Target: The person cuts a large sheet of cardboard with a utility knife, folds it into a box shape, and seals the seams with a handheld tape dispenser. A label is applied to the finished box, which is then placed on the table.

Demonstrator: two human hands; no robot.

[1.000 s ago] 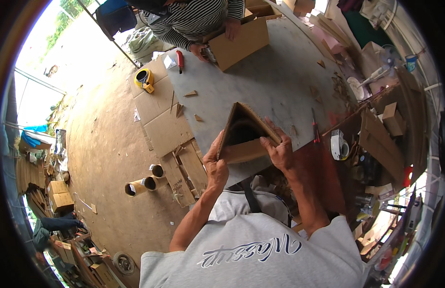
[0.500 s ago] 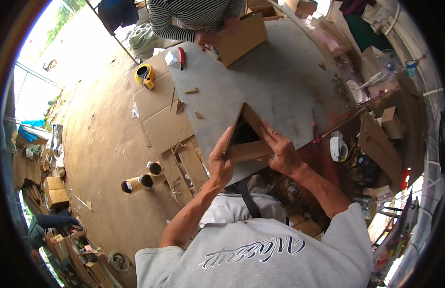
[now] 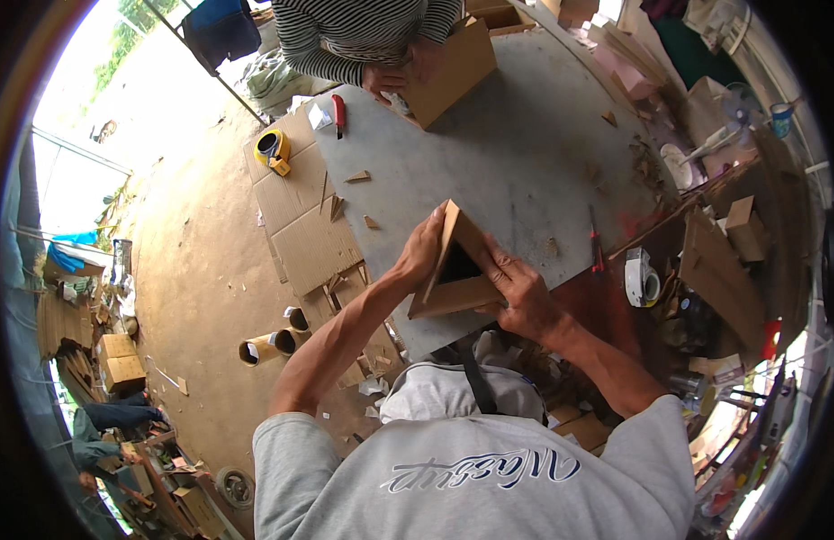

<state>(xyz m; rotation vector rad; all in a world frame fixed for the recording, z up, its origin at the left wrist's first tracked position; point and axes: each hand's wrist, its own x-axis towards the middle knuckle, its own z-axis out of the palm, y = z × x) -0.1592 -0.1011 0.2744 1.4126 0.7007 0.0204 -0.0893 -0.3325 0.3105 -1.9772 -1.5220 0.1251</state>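
A hollow triangular cardboard tube [image 3: 454, 296] with a dark opening stands between my two hands at the near edge of the grey tabletop [image 3: 435, 162]. My left hand [image 3: 422, 247] lies along its left wall, with the fingertips close to the far corner. At its right side, my right hand [image 3: 523, 292] is closed round the wall, thumb low and fingers along the side. The undersides of both grips are hidden.
Across the table a person in striped sleeves handles a cardboard box [image 3: 453, 76]. A red-handled cutter [image 3: 338, 112], a yellow tape roll [image 3: 271, 151] and a red screwdriver-like tool [image 3: 596, 241] lie around. Cardboard tubes [image 3: 265, 347] stand on the floor at left.
My left hand has slid away from me along the left wall, up to the tube's far corner. The near left corner is now uncovered. My right hand keeps its hold.
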